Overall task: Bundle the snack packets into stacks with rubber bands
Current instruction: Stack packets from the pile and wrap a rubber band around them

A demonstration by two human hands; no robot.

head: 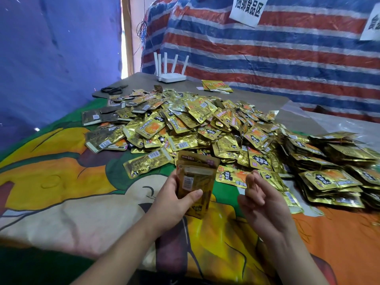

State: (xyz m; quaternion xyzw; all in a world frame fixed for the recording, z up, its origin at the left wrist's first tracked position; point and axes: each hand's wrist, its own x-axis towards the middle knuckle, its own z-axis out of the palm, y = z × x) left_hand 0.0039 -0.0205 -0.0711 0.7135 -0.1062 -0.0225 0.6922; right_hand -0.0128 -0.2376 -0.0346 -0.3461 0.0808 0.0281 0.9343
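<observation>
My left hand point(174, 200) grips a small stack of gold snack packets point(195, 177) upright above the cloth, thumb across its front and fingers behind. To its right my right hand point(261, 198) hovers just apart from the stack, fingers loosely bent and holding nothing that I can make out. A big loose heap of gold packets point(185, 124) covers the middle of the table beyond both hands. Stacked packets point(333, 171) lie at the right. No rubber band shows.
A cartoon-print cloth point(72, 182) covers the near table. Black scissors point(114, 89) and a white router point(171, 76) sit at the far edge, with a few packets point(217, 86) beside it. Clear plastic sheet point(339, 124) lies far right. Striped tarp point(267, 58) backs the table.
</observation>
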